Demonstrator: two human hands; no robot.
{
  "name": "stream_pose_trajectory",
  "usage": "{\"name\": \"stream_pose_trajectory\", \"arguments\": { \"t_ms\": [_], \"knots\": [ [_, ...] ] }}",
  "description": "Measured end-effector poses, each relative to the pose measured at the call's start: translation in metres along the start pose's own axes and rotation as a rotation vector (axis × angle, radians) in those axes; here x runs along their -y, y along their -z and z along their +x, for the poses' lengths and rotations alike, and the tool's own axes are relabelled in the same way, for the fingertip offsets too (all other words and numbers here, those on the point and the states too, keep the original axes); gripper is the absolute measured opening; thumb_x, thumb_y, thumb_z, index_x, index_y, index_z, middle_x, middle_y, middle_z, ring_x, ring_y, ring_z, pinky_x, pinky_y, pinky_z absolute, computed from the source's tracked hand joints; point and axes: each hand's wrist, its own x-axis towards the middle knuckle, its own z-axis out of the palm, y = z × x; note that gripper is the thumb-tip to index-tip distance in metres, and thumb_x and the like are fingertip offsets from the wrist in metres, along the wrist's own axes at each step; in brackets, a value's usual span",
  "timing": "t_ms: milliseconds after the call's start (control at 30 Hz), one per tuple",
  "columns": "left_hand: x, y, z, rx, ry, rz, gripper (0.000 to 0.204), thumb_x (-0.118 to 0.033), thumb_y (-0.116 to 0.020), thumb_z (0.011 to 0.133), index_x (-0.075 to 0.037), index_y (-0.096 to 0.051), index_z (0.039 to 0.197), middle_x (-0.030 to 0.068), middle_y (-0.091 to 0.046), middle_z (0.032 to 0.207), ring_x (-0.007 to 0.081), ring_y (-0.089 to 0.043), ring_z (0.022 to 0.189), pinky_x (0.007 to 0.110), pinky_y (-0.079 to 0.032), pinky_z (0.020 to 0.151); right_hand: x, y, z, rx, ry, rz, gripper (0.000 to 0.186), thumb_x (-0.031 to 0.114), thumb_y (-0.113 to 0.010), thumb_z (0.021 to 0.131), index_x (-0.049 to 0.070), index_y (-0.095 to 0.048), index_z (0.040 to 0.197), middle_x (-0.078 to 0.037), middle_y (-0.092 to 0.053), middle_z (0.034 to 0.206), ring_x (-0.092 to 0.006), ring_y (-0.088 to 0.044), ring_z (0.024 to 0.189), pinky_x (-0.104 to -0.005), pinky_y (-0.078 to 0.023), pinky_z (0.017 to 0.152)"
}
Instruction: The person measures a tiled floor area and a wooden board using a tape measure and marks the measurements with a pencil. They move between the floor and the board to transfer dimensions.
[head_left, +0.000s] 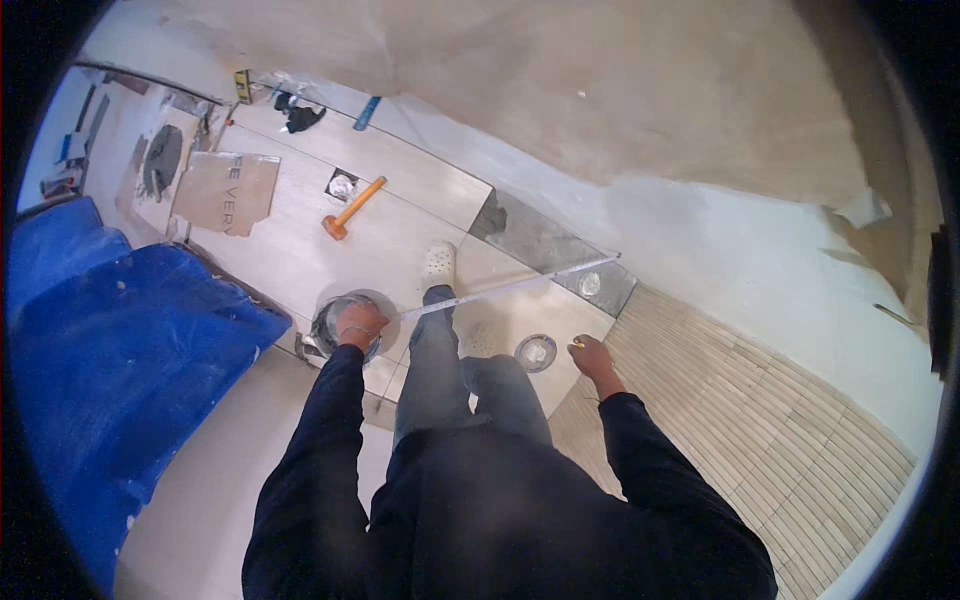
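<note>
Pale tiles (310,250) cover the floor, with a blue sheet (140,350) at nine o'clock. Over a bucket (324,330), also near nine, the left hand (360,325) holds a tape (500,288). It runs straight to two o'clock, near the wall (690,220). At four o'clock, the right hand (593,358) pinches something yellow (578,346), too small to name. At ten lies a hammer (352,210).

Left hand (361,325) is partly hiding bucket (324,328) | yellow item (577,345) in right hand (595,360) is appearing too small to identify | blue sheet (140,345) is running past left rim
</note>
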Motion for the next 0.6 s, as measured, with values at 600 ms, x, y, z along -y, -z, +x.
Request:
{"name": "stream_pose_trajectory", "arguments": {
  "t_ms": [600],
  "knots": [
    [0.068, 0.077, -0.152, -0.081, -0.052, 0.036, 0.043, -0.053, -0.058, 0.08, -0.015, -0.072, 0.093, 0.0081, -0.068, 0.101, 0.0275, -0.062, 0.096, 0.037, -0.049, 0.083, 0.002, 0.046, -0.01, -0.229, 0.234, 0.021, 0.038, 0.039, -0.057, 0.083, 0.005, -0.064, 0.096, -0.022, -0.065, 0.089, -0.0376, -0.061, 0.086, -0.0436, -0.047, 0.075]
  ]
}}
